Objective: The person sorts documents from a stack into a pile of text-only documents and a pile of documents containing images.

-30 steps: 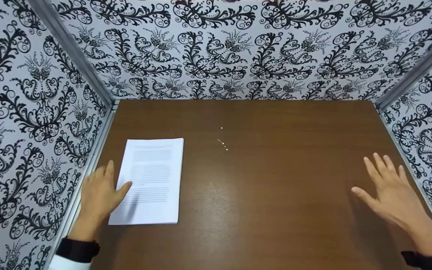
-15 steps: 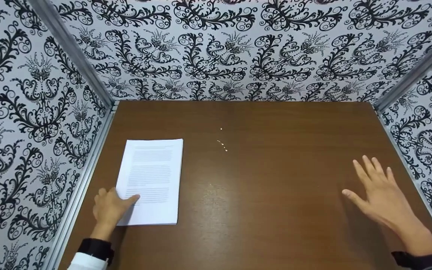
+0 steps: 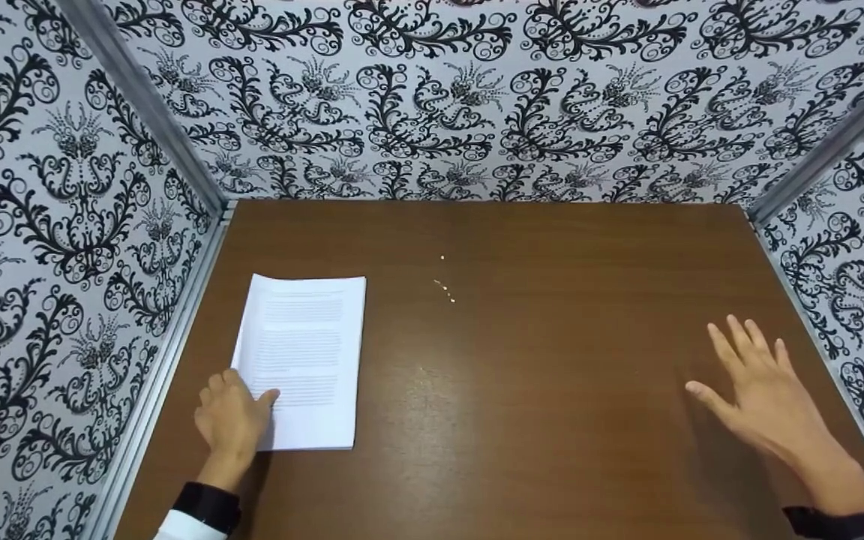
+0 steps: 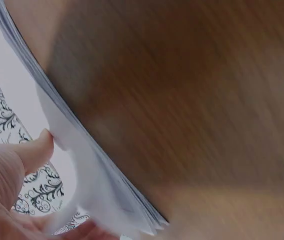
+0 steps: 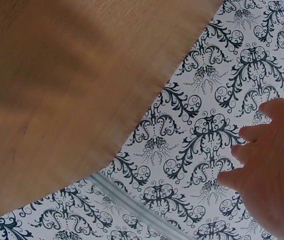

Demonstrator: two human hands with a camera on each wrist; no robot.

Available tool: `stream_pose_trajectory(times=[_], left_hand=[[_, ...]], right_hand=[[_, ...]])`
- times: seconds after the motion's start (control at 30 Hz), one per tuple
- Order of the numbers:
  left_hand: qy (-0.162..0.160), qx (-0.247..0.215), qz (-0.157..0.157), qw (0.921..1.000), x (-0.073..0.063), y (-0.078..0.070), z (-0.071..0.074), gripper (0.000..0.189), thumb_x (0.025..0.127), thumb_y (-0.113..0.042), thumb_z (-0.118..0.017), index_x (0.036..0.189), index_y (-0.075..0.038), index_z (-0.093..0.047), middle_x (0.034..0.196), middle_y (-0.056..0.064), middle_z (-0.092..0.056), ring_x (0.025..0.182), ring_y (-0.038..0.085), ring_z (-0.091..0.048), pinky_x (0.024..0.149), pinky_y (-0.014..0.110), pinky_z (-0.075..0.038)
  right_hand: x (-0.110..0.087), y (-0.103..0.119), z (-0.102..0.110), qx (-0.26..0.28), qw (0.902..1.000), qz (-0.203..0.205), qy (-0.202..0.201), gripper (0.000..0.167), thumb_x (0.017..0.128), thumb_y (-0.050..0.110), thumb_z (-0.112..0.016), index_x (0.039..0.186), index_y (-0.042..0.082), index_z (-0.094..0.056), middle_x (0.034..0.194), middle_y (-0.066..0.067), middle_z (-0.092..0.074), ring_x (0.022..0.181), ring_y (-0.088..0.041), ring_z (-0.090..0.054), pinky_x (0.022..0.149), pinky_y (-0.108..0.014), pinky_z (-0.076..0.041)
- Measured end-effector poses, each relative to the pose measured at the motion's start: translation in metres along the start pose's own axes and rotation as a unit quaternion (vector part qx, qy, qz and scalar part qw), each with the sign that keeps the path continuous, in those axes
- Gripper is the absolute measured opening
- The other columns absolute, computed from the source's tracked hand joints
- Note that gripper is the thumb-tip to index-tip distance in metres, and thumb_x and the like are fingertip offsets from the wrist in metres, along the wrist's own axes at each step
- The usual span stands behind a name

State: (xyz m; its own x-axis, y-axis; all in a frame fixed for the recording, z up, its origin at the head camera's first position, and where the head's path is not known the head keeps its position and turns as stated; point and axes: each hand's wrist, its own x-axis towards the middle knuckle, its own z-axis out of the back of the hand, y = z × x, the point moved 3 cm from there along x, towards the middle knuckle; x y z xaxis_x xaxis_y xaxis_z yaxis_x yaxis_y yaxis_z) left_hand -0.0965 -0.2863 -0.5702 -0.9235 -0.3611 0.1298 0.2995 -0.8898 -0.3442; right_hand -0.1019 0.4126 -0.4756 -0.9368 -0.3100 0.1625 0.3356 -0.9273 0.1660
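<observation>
A stack of printed paper sheets lies at the left of the brown table. My left hand grips its left edge near the bottom corner, thumb on the top sheet and the other fingers at the edge. In the left wrist view the thumb presses on the paper, which bends up by the hand, its layered sheet edges showing. Far to the right, my right hand is held over the table with fingers spread and nothing in it. The right wrist view shows that hand at the frame's right.
The brown table is bounded by walls with a black-and-white scroll pattern at the back and both sides. Metal rails run along the corners. Small pale marks dot the tabletop near its middle.
My left hand has come down and rightward onto the stack and taken hold of its left edge, which now curls up. My right hand has shifted slightly left.
</observation>
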Motion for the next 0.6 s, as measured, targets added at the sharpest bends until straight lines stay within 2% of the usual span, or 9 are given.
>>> stream_pose_trajectory(times=[0.07,0.23,0.37,0.47,0.53,0.6], left_hand=[[-0.02,-0.002,-0.009,0.9998,-0.0009,-0.0026,-0.001,0.056,0.079,-0.023,-0.091,0.099,0.012,-0.053,0.096,0.032,-0.055,0.086,0.052,-0.058,0.066,0.061,-0.049],[-0.049,-0.005,-0.028,0.9984,-0.0018,-0.0066,-0.0031,0.048,0.077,-0.012,-0.091,0.097,0.011,-0.053,0.094,0.034,-0.057,0.086,0.055,-0.06,0.068,0.063,-0.048],[-0.064,-0.032,-0.031,0.9969,-0.0041,-0.0067,-0.0049,0.043,0.08,-0.002,-0.084,0.099,0.008,-0.047,0.082,0.035,-0.063,0.073,0.057,-0.063,0.06,0.064,-0.047],[-0.05,-0.066,-0.01,0.9965,-0.005,-0.0043,-0.0055,0.046,0.084,0.002,-0.077,0.115,0.007,-0.043,0.079,0.034,-0.065,0.068,0.058,-0.064,0.055,0.065,-0.047],[-0.03,-0.088,0.009,0.9956,-0.0053,-0.0024,-0.0033,0.059,0.088,0.001,-0.073,0.135,0.007,-0.038,0.082,0.034,-0.066,0.069,0.056,-0.064,0.056,0.064,-0.048],[-0.021,-0.105,0.012,0.9942,-0.0054,-0.0014,0.0006,0.071,0.089,0.0,-0.07,0.149,0.006,-0.033,0.089,0.035,-0.068,0.071,0.055,-0.065,0.06,0.064,-0.049]], right_hand=[[-0.0003,-0.0004,0.0001,0.002,1.0,-0.001,0.0,0.089,0.1,0.043,-0.067,0.164,-0.001,-0.024,0.166,-0.035,-0.019,0.159,-0.044,-0.004,0.125,-0.056,0.009],[-0.0014,0.0001,0.0015,0.007,1.0,-0.005,0.005,0.088,0.101,0.043,-0.066,0.164,-0.002,-0.023,0.167,-0.034,-0.017,0.159,-0.042,-0.001,0.125,-0.055,0.01],[-0.0018,0.0011,0.0019,0.009,0.9999,-0.006,0.006,0.088,0.101,0.043,-0.065,0.164,-0.001,-0.022,0.167,-0.034,-0.016,0.159,-0.043,-0.001,0.125,-0.055,0.011],[-0.0025,0.0018,0.0016,0.012,0.9999,-0.008,0.005,0.087,0.101,0.042,-0.065,0.164,-0.001,-0.023,0.166,-0.035,-0.018,0.158,-0.044,-0.003,0.125,-0.056,0.01],[-0.0031,0.0026,0.0014,0.014,0.9999,-0.009,0.003,0.087,0.101,0.042,-0.065,0.164,-0.002,-0.024,0.166,-0.035,-0.018,0.158,-0.045,-0.004,0.125,-0.056,0.01],[-0.0039,0.0036,0.0011,0.015,0.9998,-0.01,0.002,0.086,0.101,0.042,-0.065,0.163,-0.002,-0.025,0.166,-0.035,-0.019,0.158,-0.046,-0.005,0.125,-0.057,0.009]])
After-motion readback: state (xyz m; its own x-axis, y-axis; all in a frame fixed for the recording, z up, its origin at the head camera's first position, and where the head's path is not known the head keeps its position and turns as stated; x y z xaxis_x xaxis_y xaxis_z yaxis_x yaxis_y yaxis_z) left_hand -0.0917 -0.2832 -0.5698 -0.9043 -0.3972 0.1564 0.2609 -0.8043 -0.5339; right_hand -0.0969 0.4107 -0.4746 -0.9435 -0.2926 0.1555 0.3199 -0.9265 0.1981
